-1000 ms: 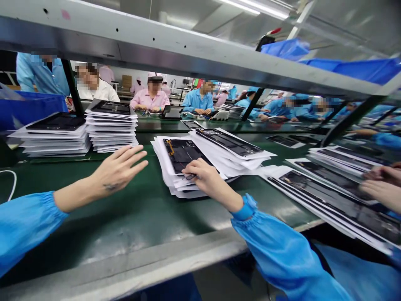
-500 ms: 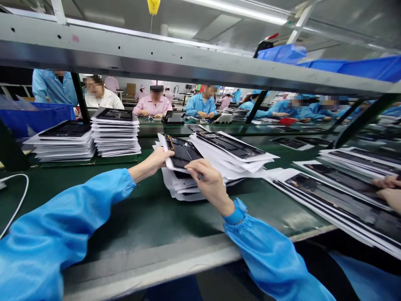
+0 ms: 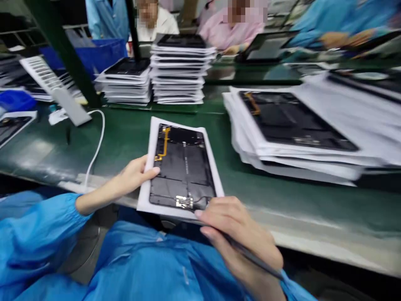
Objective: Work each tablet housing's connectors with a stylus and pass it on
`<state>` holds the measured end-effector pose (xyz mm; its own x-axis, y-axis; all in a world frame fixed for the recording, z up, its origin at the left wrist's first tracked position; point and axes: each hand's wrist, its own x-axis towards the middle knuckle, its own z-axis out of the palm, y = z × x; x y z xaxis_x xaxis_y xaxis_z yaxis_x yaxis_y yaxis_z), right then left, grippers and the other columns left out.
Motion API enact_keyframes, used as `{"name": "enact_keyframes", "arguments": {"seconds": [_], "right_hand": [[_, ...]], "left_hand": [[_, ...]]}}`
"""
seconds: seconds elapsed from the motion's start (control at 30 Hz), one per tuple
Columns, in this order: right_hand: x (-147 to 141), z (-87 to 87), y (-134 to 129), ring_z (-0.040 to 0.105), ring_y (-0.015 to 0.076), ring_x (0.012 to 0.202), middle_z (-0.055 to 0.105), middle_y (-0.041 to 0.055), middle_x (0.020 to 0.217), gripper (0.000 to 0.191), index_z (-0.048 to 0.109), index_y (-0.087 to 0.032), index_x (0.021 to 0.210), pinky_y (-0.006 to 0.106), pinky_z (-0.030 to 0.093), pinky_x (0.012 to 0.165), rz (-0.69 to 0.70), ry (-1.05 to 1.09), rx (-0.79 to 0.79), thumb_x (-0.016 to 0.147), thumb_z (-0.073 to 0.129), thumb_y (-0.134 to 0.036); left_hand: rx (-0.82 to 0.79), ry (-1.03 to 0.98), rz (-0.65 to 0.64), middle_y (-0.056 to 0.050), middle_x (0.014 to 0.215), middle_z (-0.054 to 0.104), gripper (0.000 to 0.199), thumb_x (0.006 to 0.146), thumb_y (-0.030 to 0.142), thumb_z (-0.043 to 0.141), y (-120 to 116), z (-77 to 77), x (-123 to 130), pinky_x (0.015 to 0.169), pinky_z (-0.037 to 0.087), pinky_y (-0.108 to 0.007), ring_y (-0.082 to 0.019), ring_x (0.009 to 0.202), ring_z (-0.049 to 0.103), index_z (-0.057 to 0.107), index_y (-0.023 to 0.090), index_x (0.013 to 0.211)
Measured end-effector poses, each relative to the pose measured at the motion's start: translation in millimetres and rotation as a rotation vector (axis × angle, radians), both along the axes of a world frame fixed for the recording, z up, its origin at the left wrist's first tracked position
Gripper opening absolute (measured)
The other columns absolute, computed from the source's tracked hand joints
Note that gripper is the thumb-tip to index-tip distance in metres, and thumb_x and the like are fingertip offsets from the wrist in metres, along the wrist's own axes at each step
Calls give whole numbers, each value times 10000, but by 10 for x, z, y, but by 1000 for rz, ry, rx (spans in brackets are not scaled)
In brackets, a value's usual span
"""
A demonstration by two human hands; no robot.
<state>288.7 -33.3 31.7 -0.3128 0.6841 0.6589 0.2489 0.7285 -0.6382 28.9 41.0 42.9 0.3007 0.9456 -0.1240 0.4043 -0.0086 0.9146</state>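
An opened tablet shell (image 3: 175,175), black inside with an orange flex cable and a small metallic board, lies on a white sheet (image 3: 146,196) at the bench's front edge. My left hand (image 3: 133,173) pinches its left side, thumb on top and the other fingers mostly hidden beneath. A long, thin dark tool (image 3: 250,256) runs through my right hand (image 3: 239,234), whose fingers are closed at the shell's lower right corner. The tool's tip is hard to make out there.
A pile of tablet shells and sheets (image 3: 266,154) stands at right. Two taller stacks (image 3: 178,79) (image 3: 127,88) are behind. At left are a white cable (image 3: 102,133), a white slotted stand (image 3: 70,104) and a green post (image 3: 59,46). Co-workers sit across the bench.
The tablet shell and its sheet have come off the pile, leftward and closer to me, with both hands. The view has turned down and left; another shell now shows atop the pile.
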Motion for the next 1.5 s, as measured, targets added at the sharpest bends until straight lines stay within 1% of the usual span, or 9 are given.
{"name": "enact_keyframes", "arguments": {"seconds": [0.13, 0.23, 0.33, 0.5, 0.77, 0.93, 1.1, 1.23, 1.5], "right_hand": [[-293, -129, 5, 602, 199, 980, 708, 74, 987, 280, 668, -147, 1143, 345, 533, 862, 30, -174, 59, 901, 618, -15], [-360, -171, 26, 599, 198, 963, 699, 77, 980, 317, 653, -144, 1168, 351, 527, 864, -47, -197, 83, 898, 599, 14], [-352, -172, 68, 609, 180, 927, 678, 60, 955, 303, 659, -175, 1145, 326, 520, 822, -101, -129, -3, 916, 578, 7], [-290, -143, 101, 627, 145, 903, 671, 29, 942, 237, 687, -213, 1059, 267, 509, 782, -160, -77, -138, 937, 587, -36], [-206, -155, 98, 649, 135, 871, 693, 13, 933, 210, 706, -232, 1034, 247, 518, 760, -150, -88, -218, 950, 587, -81], [-67, -150, 108, 664, 137, 844, 700, 12, 923, 184, 720, -237, 1031, 245, 524, 735, -154, -104, -249, 963, 583, -134], [-112, -84, 76, 654, 206, 1032, 704, 47, 982, 271, 697, -228, 1104, 351, 525, 900, -150, -24, -180, 988, 483, -109], [-354, -112, 96, 628, 177, 823, 663, 45, 882, 425, 628, -210, 1254, 324, 523, 725, -91, -123, -83, 948, 428, 6], [-691, -243, 210, 519, 200, 779, 657, 92, 904, 244, 665, -133, 1020, 354, 422, 664, -149, -389, 132, 937, 470, -12]], "left_hand": [[285, 481, -163, 42, 627, 601, 613, 1028, 404, 457, -80, -35, -233, 532, 399, -228, -145, 500, 536, 286, 160, 1564], [678, 803, -188, 1, 720, 611, 415, 1050, 270, 416, -145, 3, -266, 559, 361, -251, -165, 587, 549, 463, 202, 1457], [891, 797, -294, -58, 927, 644, 244, 1039, 181, 413, -67, -20, -197, 675, 428, -279, -193, 802, 599, 628, 188, 1154], [791, 522, -543, -65, 1049, 595, 101, 1010, 176, 500, 214, -110, -79, 767, 454, -287, -192, 916, 567, 594, 188, 1044], [741, 416, -694, -34, 901, 555, 141, 1041, 185, 450, 349, -118, -47, 771, 402, -295, -188, 830, 463, 506, 189, 912], [768, 479, -557, -45, 900, 567, 151, 1047, 196, 417, 190, -143, 21, 775, 408, -319, -200, 819, 463, 484, 190, 912], [755, 394, -421, -29, 869, 572, 159, 1056, 209, 394, 15, -139, 2, 720, 434, -291, -176, 800, 526, 493, 196, 933], [770, 316, -320, -50, 927, 612, 140, 1050, 189, 415, -215, -148, -52, 763, 472, -296, -174, 858, 570, 538, 186, 984], [748, 195, -211, -53, 965, 647, 113, 1010, 94, 490, -536, -193, -84, 827, 506, -289, -154, 898, 585, 566, 160, 1061]]}}
